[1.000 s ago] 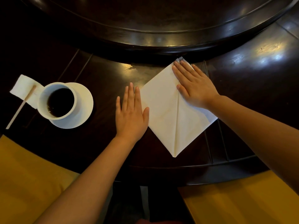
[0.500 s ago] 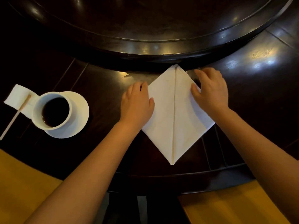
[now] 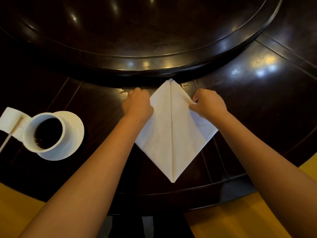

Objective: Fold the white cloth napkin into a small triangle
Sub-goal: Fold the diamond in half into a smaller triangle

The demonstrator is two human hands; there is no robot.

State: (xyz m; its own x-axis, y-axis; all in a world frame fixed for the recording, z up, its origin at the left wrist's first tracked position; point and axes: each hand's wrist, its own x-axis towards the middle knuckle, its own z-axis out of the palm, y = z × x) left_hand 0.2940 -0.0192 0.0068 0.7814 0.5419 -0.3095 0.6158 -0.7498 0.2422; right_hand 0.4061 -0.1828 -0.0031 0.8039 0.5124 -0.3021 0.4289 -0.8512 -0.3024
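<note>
Item, white napkin (image 3: pixel 171 127), diamond-folded: my left hand (image 3: pixel 138 104) at nine o'clock and right hand (image 3: pixel 208 104) at three now pinch its edges, no longer flat, so I judge the next fold begins.

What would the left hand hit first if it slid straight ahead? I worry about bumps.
Probably the raised rim of the dark round turntable; the left hand points there, though depth is unclear.

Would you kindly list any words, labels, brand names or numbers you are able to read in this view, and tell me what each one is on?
None: no text can be read anywhere in this view.
White cloth napkin: plain, only fold lines.
Cup and saucer: plain white, no mark visible.
Paper napkin and wooden stirrer: no print visible.
Dark table: only light reflections.
</note>
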